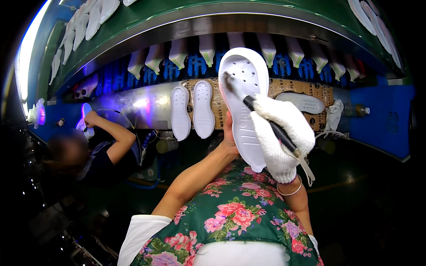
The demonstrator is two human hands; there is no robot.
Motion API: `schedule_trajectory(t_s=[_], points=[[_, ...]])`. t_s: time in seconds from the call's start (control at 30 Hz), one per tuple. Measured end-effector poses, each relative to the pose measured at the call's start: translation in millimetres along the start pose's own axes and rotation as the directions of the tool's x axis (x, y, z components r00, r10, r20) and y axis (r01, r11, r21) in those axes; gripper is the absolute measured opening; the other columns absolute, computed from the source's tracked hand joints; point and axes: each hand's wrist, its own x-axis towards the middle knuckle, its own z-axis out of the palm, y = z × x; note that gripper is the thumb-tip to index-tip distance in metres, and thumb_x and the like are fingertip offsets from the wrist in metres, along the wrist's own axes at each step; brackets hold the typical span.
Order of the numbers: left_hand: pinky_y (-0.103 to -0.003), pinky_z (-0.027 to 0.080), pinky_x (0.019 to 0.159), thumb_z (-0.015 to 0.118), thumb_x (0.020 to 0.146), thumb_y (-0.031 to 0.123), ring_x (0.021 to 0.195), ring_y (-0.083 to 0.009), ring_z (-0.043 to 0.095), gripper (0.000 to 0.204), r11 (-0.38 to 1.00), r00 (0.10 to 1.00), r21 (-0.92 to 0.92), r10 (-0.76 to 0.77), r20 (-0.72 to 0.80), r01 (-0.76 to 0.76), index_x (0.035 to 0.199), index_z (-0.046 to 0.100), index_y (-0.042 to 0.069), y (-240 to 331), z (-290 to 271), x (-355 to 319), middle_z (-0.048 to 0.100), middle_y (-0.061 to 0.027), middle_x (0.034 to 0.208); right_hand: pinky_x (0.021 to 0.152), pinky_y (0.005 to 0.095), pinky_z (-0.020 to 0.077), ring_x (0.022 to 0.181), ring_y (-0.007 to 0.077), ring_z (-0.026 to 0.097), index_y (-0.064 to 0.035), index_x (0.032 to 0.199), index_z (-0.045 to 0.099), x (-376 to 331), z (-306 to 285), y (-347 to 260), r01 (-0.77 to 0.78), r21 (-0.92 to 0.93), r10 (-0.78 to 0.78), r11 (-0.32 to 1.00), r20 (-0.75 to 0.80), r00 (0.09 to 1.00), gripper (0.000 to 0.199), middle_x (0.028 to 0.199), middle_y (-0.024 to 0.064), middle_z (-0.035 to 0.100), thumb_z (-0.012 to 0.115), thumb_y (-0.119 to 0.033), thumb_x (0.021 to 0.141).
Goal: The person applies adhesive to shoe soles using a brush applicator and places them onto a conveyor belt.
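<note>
My bare left hand (229, 135) grips a white shoe sole (243, 115) from its left edge, holding it up in front of me with the holed forefoot at the top. Most of its fingers are hidden behind the sole. In a white knit glove, my right hand (286, 133) is closed round the black handle of a brush (280, 134). The brush's dark bristles touch or hover just over the sole's upper left part, beside the holes. Two more white soles (180, 113) (203, 108) lie side by side on the bench, left of the held one.
Brown cardboard (217, 122) covers part of the bench; a greyish sole (301, 102) lies there, near a white cloth (333, 116) and a small bottle (361, 110). Behind, shoe parts (179, 52) hang in a row over blue holders. At left, a co-worker's hand (92, 119) holds a sole.
</note>
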Motion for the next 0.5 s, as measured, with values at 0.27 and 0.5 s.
schedule_trajectory(t_s=[0.27, 0.5], points=[[-0.054, 0.040, 0.114, 0.064, 0.077, 0.080, 0.133, -0.0354, 0.052, 0.105, 0.936, 0.952, 0.351, 0.085, -0.295, 0.024, 0.150, 0.042, 0.009, 0.0, 24.1, -3.2, 0.052, -0.0184, 0.146, 0.080, 0.0380, 0.0558, 0.089, 0.0297, 0.072, -0.0035, 0.103, 0.077, 0.3, -7.0, 5.8, 0.315, -0.184, -0.297, 0.931, 0.120, 0.947, 0.029, 0.102, 0.0160, 0.075, 0.078, -0.001, 0.074], [-0.054, 0.043, 0.112, 0.064, 0.077, 0.079, 0.130, -0.0347, 0.055, 0.101, 0.940, 0.962, 0.340, 0.085, -0.261, 0.010, 0.147, 0.045, 0.009, -3.8, 4.0, -3.6, 0.055, -0.0181, 0.142, 0.081, 0.0383, 0.0557, 0.090, 0.0302, 0.072, -0.0034, 0.103, 0.077, -2.3, -10.6, 9.0, 0.364, -0.217, -0.335, 0.906, 0.160, 0.929, 0.032, 0.103, 0.0159, 0.074, 0.078, -0.001, 0.072]])
